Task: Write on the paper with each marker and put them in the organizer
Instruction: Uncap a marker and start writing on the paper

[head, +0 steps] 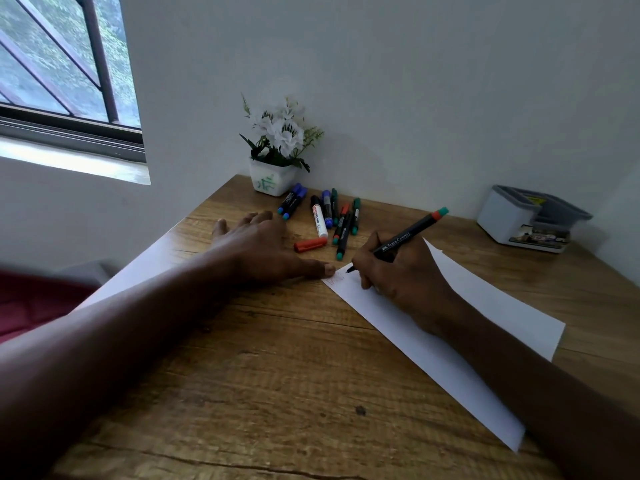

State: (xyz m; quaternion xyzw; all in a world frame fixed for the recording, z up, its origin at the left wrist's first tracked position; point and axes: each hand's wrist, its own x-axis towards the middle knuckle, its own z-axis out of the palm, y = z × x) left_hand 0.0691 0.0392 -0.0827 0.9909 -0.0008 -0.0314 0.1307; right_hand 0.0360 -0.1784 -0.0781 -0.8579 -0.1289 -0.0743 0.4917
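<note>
At the far left a window [62,64] with dark bars sits above the wooden table [277,375]. The left hand [256,244] lies flat on the wood, fingers straight and spread, holding nothing; its thumb stretches right, the tip just at the leftmost corner of the paper [433,341]. Behind this hand, against the wall, a white square pot [273,176] holds white flowers [282,129] with green leaves. Right of the pot, loose markers [325,213] lie in a cluster on the table, blue, green and red ones and one white-bodied; a red cap [310,244] lies alone just in front of them. The paper, a white strip, runs diagonally toward the near right. The right hand [405,271] rests on it, fingers curled round a black marker [405,237] with a red-and-teal end, pinching it low by the tip. The barrel slants up and away to the right; the tip touches the paper near that leftmost corner, beside faint red marks. At the far right by the wall stands the grey-and-white organizer [512,216], well apart from the paper. Its lower front tray holds small items too blurred to name; the contents of its upper compartments cannot be made out.
</note>
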